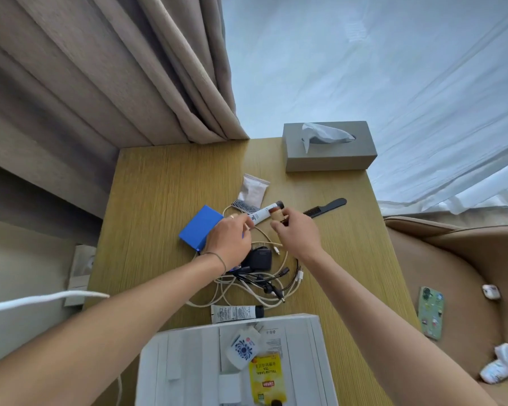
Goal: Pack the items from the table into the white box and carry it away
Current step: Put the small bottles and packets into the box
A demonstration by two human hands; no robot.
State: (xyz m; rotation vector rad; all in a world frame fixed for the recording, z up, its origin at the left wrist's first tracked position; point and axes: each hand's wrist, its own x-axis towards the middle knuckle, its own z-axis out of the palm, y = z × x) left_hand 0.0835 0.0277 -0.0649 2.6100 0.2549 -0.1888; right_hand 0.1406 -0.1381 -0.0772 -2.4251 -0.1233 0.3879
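Head view: left hand (228, 240) hides white tube (261, 213) end (partly).

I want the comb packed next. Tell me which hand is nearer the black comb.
Right. The right hand, holding a small brown bottle, is just beside the black comb; the left hand is farther off, by the blue box.

Left half of the light wooden table (147, 200) is bare, open approach from the beige curtain (100, 83) side. Centre is crowded: flat blue box (198, 225), white tube with dark cap (263, 213), clear sachet (254, 190), and a tangle of white and black cables (258, 281) with a black adapter. Grey tissue box (330, 150) blocks the far right corner; black comb (326, 207) lies just in front. A white-and-black tube (236, 313) sits between cables and open white box (188, 364).
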